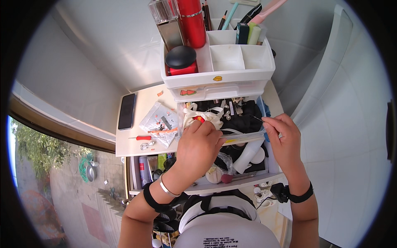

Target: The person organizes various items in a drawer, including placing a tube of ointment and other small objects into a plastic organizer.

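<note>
My right hand (282,136) pinches a thin dark stick (256,118), possibly a hairpin, between thumb and forefinger at the right edge of a clear plastic drawer (248,135). My left hand (198,142) hovers over the drawer's front left with its fingers bent down. Its fingertips are hidden, so any hold is unclear. Just beyond them lie a small red and yellow item (199,118) and a white fabric pouch with straps (217,117). Black cloth (248,122) fills the drawer's right side, with several hair clips (238,108) on top.
Above rises a white organizer (217,74) holding bottles and pencils. On the tabletop (124,145) lie a phone (127,111), a plastic bag with scraps (155,121), a red-handled screwdriver (144,138) and a white cable (147,145). Below, an open lower drawer (229,185) holds cosmetics. A window (62,173) is at left.
</note>
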Action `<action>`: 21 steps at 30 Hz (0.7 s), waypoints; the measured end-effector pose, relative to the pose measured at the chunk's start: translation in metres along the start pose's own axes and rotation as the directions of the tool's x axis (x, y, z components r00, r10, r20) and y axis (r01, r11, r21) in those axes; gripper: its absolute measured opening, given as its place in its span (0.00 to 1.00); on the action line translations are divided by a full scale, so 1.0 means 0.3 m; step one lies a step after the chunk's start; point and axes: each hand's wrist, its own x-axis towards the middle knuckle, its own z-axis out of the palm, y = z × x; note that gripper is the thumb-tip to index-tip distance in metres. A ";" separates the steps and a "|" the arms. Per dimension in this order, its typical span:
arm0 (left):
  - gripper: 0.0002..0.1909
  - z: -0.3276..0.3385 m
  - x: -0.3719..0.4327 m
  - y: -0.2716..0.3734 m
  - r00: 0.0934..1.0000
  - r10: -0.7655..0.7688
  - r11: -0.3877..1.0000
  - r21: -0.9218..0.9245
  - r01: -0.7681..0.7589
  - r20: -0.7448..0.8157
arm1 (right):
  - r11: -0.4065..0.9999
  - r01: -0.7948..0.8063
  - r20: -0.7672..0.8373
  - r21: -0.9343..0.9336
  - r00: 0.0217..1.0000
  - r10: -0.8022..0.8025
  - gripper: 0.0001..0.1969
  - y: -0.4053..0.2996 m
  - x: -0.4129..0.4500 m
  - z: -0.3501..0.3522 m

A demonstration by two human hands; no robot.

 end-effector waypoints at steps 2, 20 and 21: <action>0.07 0.024 0.037 -0.026 0.997 0.061 0.998 -0.029 -0.062 -0.048 | 0.997 0.048 0.049 -0.063 0.998 -0.045 0.04 -0.013 0.050 0.043; 0.17 0.082 0.194 -0.116 0.933 -0.099 0.969 0.245 0.013 0.345 | 0.916 0.154 0.313 -0.370 0.949 -0.033 0.03 0.009 0.065 0.133; 0.17 0.080 0.196 -0.111 0.934 -0.098 0.969 0.245 0.011 0.344 | 0.900 0.177 0.342 -0.397 0.939 -0.033 0.03 0.012 0.069 0.132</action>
